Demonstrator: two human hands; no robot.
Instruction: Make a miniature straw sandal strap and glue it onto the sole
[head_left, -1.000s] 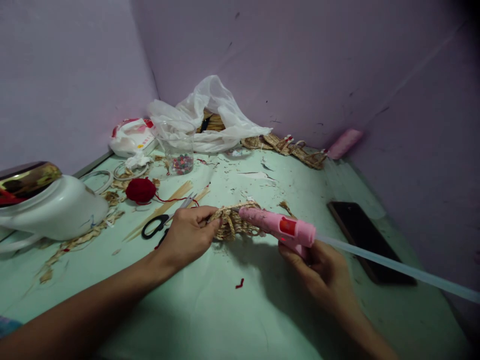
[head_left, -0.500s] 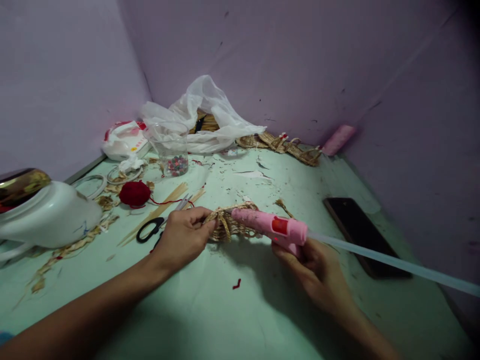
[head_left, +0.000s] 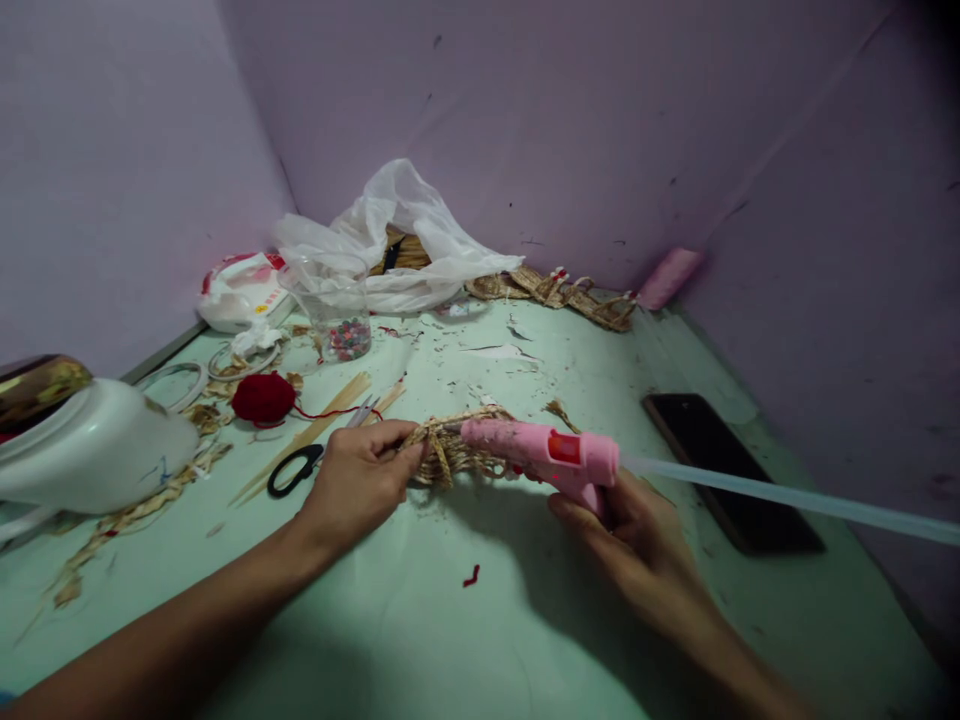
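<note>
My left hand (head_left: 365,478) pinches the left end of a braided straw piece (head_left: 442,458) at the middle of the view. Wrapped round the handle of a pink glue gun (head_left: 536,448), my right hand (head_left: 626,525) holds it from the right. The gun's nozzle points left and meets the top of the straw piece near my left fingertips; the exact contact is too small to tell. A long translucent glue stick (head_left: 757,488) sticks out of the gun's back. The gun hides part of the straw piece.
Black-handled scissors (head_left: 296,470), red yarn (head_left: 264,399) and a white teapot (head_left: 97,445) lie left. Behind stand a clear cup of beads (head_left: 349,335) and a plastic bag (head_left: 405,210). A phone (head_left: 731,475) lies right, braided straw pieces (head_left: 555,290) along the wall.
The view has shifted slightly. The back of the glue gun has swung a little, and the glue stick's far end sits higher. Both hands keep their holds.
</note>
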